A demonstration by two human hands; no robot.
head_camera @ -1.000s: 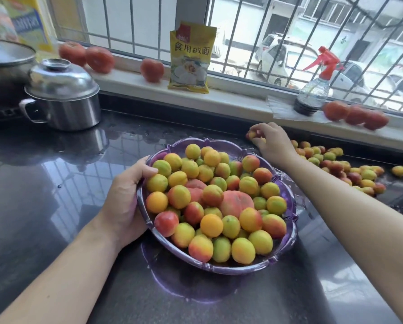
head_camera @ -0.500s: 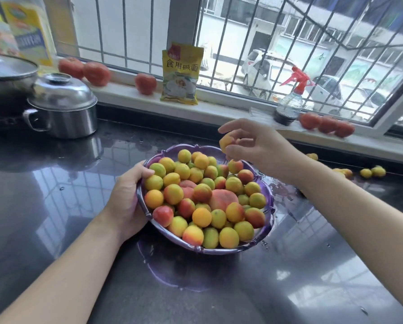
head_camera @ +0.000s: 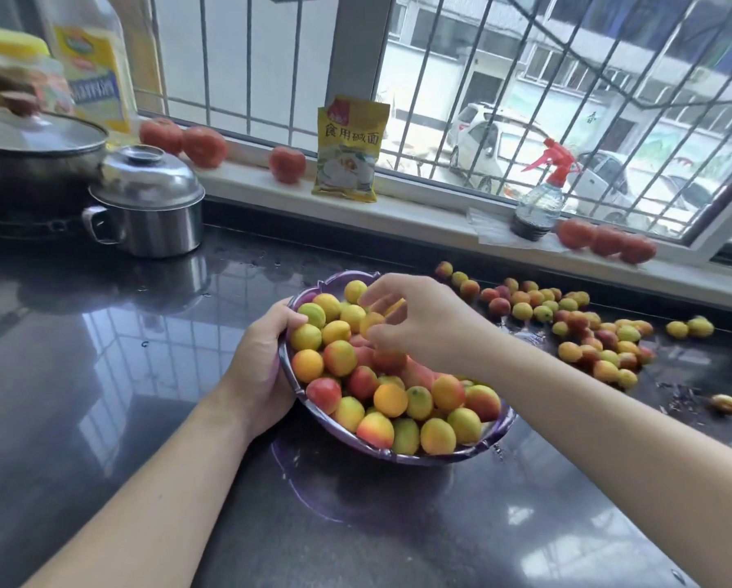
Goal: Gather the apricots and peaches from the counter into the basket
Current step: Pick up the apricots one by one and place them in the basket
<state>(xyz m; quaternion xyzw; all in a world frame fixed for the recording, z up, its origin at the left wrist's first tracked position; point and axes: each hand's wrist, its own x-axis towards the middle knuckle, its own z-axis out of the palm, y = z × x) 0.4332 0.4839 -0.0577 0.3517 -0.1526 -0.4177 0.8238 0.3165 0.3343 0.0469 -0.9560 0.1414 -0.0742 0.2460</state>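
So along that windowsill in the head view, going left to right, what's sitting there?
Two tomatoes → single tomato → yellow packet → spray bottle → three tomatoes.

Counter (head_camera: 143,375) left of basket (head_camera: 502,422) open (pot (head_camera: 152,205) far back); loose fruit (head_camera: 585,328) crowds right.

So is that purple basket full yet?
Nearly full: fruit is heaped above the rim of the purple basket, though many loose apricots lie on the counter.
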